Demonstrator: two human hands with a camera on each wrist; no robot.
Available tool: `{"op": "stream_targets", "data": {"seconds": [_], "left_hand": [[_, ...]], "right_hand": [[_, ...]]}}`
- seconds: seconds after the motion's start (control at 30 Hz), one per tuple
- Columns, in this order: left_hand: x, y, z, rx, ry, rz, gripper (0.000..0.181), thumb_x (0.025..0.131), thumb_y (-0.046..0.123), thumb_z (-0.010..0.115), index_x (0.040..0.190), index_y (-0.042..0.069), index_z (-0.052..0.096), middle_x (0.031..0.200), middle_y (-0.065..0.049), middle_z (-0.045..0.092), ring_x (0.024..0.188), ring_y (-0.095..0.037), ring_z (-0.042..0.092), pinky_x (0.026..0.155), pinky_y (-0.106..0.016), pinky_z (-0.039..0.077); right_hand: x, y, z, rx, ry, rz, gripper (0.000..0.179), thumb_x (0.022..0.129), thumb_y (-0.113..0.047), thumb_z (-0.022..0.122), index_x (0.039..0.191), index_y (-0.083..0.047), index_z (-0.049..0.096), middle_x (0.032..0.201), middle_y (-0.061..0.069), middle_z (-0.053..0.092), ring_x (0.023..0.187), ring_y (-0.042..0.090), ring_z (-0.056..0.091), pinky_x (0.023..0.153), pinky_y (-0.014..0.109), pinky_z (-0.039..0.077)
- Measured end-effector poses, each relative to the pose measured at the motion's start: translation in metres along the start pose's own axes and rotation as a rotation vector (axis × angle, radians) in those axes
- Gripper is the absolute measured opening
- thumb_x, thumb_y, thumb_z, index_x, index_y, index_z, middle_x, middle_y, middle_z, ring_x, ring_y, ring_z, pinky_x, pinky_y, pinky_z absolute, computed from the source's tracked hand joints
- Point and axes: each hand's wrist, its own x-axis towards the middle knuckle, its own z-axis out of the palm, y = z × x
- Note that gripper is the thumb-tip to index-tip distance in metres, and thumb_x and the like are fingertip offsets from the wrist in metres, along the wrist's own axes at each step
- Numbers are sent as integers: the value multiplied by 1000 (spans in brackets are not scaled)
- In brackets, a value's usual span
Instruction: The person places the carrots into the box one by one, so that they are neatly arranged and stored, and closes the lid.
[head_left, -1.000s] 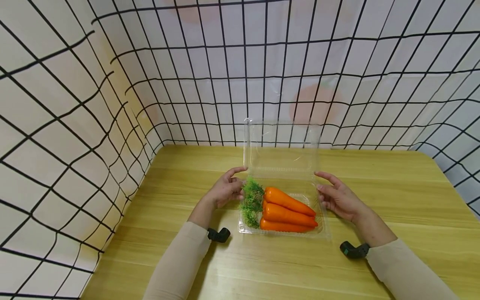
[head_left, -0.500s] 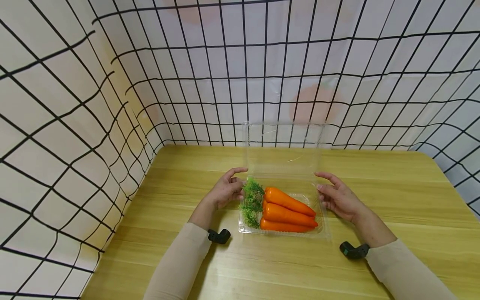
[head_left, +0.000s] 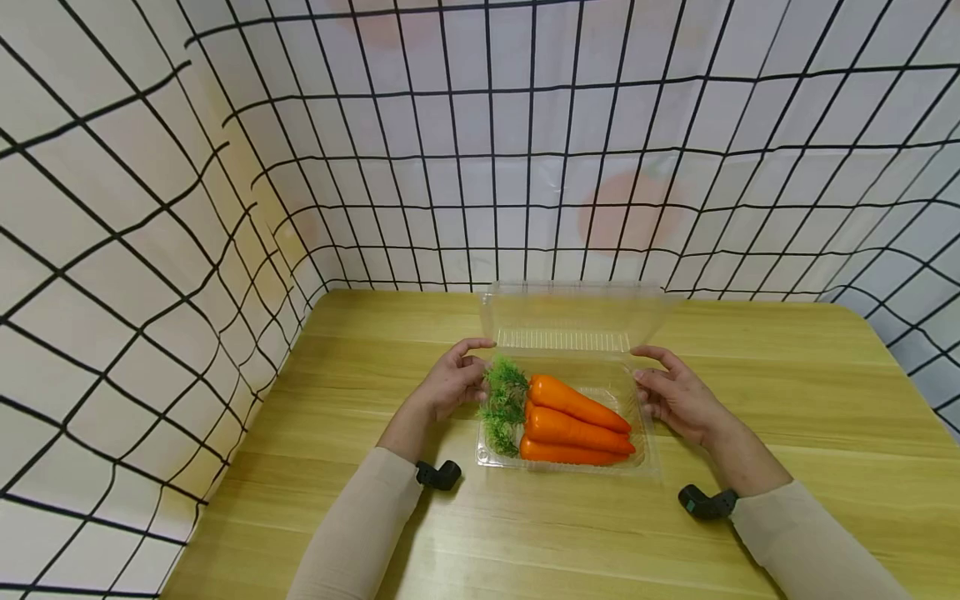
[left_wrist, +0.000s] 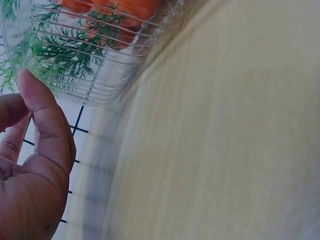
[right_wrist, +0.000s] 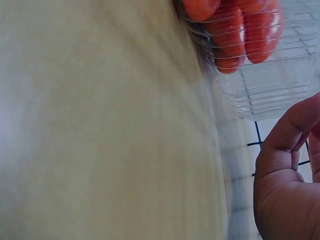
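In the head view, a clear plastic clamshell box (head_left: 570,468) sits on the table with its hinged lid (head_left: 570,308) raised at the back, tilting forward. Several orange carrots (head_left: 573,425) with feathery green tops (head_left: 504,404) lie inside, tips toward the right. My left hand (head_left: 450,383) grips the box's left rim near the hinge, index finger stretched to the back corner. On the opposite side my right hand (head_left: 682,400) pinches the right rim, its index finger likewise reaching to the hinge corner. Each wrist view shows a thumb (left_wrist: 42,112) at the ribbed side wall.
The wooden table (head_left: 480,533) runs back to a white cloth wall with a black grid (head_left: 420,183). A similar wall (head_left: 150,250) stands along the left side. Black devices (head_left: 438,475) are strapped to both wrists.
The lid has swung forward from nearly upright; its top edge now appears lower and wider. Both hands have stayed in place at the box's sides, and the carrots have not moved.
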Motion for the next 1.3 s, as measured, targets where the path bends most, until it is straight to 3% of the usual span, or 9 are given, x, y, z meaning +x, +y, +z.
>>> {"op": "stream_targets", "data": {"seconds": [0.57, 0.83, 0.97, 1.1, 1.3], "left_hand": [[-5, -2, 6, 6, 55, 60, 37, 104, 1, 52, 137, 15, 46, 102, -2, 52, 69, -12, 57, 60, -21, 54], [-5, -4, 6, 15, 77, 78, 35, 105, 2, 51, 138, 15, 45, 103, -3, 51, 71, -13, 58, 61, -22, 56], [-6, -6, 3, 8, 72, 84, 31, 106, 7, 51, 136, 16, 48, 96, -1, 50, 70, -10, 55, 63, -23, 57], [-10, -2, 1, -25, 37, 72, 26, 110, 22, 44, 134, 14, 51, 96, 1, 51, 71, -10, 52, 66, -26, 56], [-20, 7, 2, 80, -4, 51, 43, 104, 22, 54, 144, 7, 45, 115, -4, 50, 81, -13, 52, 73, -28, 55]], "right_hand": [[1, 3, 2, 52, -11, -50, 29, 109, -5, 41, 131, -23, 44, 83, -4, 63, 71, 6, 60, 59, 18, 53], [0, 2, 7, 16, 44, -62, 21, 108, -6, 46, 121, -23, 45, 83, -5, 64, 69, 6, 60, 59, 17, 54], [-1, 1, 9, -2, 48, -67, 17, 109, -13, 46, 121, -25, 47, 85, -6, 62, 69, 6, 59, 61, 18, 53], [-2, 1, 8, 1, 59, -48, 17, 110, -13, 45, 122, -25, 49, 86, -7, 63, 68, 7, 59, 61, 20, 55], [-4, 1, 6, 63, 51, -58, 18, 111, -15, 41, 126, -18, 51, 87, -5, 66, 61, 7, 60, 63, 21, 57]]}}
